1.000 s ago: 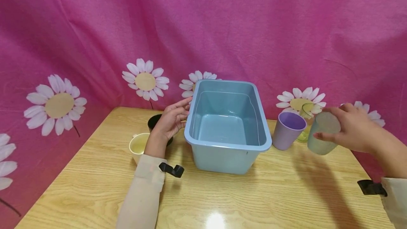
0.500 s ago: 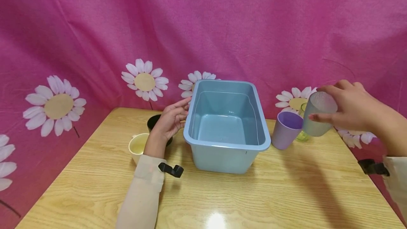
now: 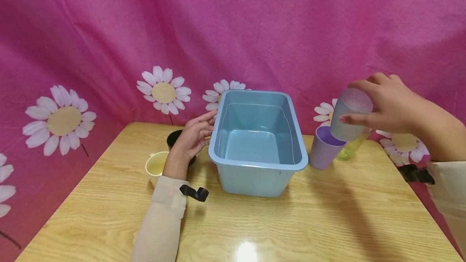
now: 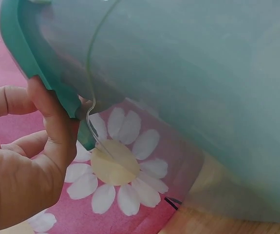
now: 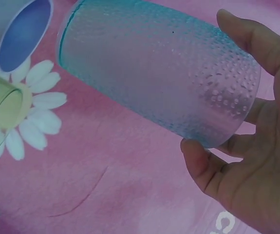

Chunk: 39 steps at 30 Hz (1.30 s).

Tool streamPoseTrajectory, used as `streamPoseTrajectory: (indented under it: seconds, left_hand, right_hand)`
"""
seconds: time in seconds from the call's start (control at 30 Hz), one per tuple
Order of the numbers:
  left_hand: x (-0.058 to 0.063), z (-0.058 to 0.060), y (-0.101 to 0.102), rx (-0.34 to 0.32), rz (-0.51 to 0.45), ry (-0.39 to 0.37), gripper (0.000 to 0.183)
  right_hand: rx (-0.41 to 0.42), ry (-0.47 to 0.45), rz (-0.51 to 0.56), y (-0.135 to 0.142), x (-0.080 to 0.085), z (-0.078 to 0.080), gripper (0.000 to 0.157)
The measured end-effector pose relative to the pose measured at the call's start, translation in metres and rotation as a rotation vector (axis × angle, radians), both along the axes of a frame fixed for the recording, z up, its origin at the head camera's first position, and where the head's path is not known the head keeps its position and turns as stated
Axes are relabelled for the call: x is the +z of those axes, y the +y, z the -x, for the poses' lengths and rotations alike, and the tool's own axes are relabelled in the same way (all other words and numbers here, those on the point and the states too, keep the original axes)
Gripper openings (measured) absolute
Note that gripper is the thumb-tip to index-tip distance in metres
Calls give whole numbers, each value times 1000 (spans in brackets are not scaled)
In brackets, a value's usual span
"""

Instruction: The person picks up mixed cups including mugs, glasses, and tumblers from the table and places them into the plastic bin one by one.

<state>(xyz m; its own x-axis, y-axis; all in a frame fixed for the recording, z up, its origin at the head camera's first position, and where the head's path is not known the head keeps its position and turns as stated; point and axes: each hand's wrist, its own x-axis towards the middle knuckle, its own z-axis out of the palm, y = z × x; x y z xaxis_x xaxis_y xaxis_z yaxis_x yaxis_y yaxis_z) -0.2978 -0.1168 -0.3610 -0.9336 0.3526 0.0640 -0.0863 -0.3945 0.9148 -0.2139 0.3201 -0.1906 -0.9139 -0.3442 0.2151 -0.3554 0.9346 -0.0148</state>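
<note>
My right hand (image 3: 391,106) grips a translucent bluish tumbler (image 5: 144,68) by its base end, fingers and thumb on its bumpy sides. The tumbler is upside down and tilted, its mouth end overlapping the rim of a purple cup (image 3: 322,153) in the head view. Behind that cup stands a yellow-green clear glass (image 3: 348,151), partly hidden. My left hand (image 3: 191,138) touches the outer left rim of a blue plastic tub (image 3: 255,181) with bent, relaxed fingers. Nothing lies inside the tub.
A cream mug (image 3: 155,167) and a black cup (image 3: 174,136) stand on the wooden table (image 3: 225,229) by my left wrist, both partly covered by it. A pink flowered cloth (image 3: 255,31) hangs close behind the table.
My right hand has carried the tumbler up and leftward, from beside the yellow-green glass to over the purple cup. My left hand and the tub have stayed in place.
</note>
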Motion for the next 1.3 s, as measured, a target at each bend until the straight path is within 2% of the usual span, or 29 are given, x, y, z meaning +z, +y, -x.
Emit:
streamPoseTrajectory:
  seconds: [0.27, 0.57, 0.8, 1.3]
  left_hand:
    - [1, 1, 1, 0, 9, -7, 60]
    - [-1, 1, 0, -3, 0, -11, 59]
    - [-1, 0, -1, 2, 3, -8, 59]
    - [2, -2, -1, 13, 16, -21, 56]
  right_hand:
    - [31, -26, -5, -19, 3, 3, 85]
    - [125, 38, 24, -43, 8, 3, 83]
    - [122, 17, 40, -59, 10, 2, 84]
    - [217, 69, 87, -83, -4, 1, 80]
